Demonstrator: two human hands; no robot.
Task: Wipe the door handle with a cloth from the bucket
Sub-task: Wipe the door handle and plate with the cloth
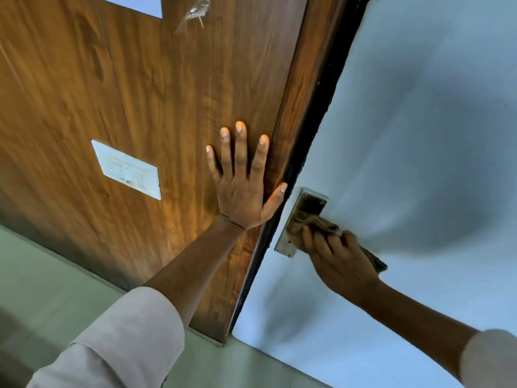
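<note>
A metal handle plate [309,203] is fixed on the pale blue door [419,135] near its left edge. My right hand [338,261] grips a brown cloth [305,221] and presses it against the plate; the lever itself is hidden under the cloth and my fingers. A loose end of the cloth hangs out behind my hand at the right. My left hand [243,180] lies flat with fingers spread on the wooden panel [140,93], just left of the door's edge. The bucket is out of sight.
A white switch plate [127,169] is mounted on the wooden panel left of my left hand. A dark gap [316,130] runs between panel and door. Green floor [42,275] lies below. A bit of clear tape [195,11] sticks near the top.
</note>
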